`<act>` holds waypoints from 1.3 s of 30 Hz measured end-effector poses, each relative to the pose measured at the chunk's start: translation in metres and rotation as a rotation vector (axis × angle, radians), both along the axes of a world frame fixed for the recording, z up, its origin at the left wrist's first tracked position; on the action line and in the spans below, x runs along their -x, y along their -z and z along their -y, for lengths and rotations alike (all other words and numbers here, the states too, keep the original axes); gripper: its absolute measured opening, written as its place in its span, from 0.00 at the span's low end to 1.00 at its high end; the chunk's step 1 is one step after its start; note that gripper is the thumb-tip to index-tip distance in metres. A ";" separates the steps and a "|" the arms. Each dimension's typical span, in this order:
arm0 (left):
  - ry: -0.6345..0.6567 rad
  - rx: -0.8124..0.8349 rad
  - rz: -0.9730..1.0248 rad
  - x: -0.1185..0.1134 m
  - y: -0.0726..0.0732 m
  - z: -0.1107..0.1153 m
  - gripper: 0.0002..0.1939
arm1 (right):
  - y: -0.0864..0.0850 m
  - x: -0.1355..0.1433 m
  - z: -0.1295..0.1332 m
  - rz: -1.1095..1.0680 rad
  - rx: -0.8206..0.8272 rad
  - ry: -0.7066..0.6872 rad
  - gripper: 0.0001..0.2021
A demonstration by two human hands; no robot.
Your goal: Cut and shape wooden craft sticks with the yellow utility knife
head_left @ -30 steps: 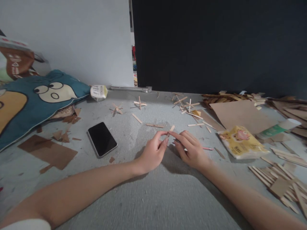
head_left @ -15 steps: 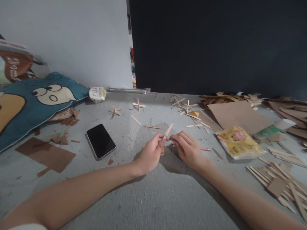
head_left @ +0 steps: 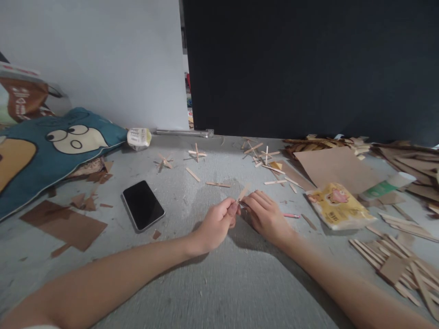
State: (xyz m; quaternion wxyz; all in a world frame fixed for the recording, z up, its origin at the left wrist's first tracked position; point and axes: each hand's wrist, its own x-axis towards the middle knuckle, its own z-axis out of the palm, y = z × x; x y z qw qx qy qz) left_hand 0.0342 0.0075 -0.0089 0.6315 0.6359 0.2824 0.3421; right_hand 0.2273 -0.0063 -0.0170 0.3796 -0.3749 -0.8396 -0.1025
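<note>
Near the middle of the grey table, my left hand pinches a short wooden stick between thumb and fingers, its free end pointing up and away. My right hand is closed beside it, fingertips meeting the stick's lower part; what those curled fingers hold is too small to make out. A red pencil-like rod lies just right of my right hand. Beyond the hands are a single flat stick and small crossed-stick pieces, one at the centre and another farther right.
A phone lies left of my hands, with brown cardboard and a blue cushion farther left. To the right are a yellow packet, a paper cup and a pile of sticks. A dark panel stands behind.
My right hand has moved slightly left and closed in against the stick, and the two hands now meet. The whole view has shifted a little.
</note>
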 end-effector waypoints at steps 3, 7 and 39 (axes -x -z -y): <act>0.010 0.006 0.006 -0.001 0.001 0.000 0.27 | 0.000 0.000 0.000 -0.002 0.015 -0.001 0.13; 0.009 0.016 0.037 -0.002 0.001 0.000 0.28 | -0.001 0.000 0.000 -0.004 0.025 -0.006 0.13; 0.050 0.045 0.041 -0.002 0.003 0.001 0.28 | 0.003 -0.001 0.000 -0.065 0.030 -0.055 0.13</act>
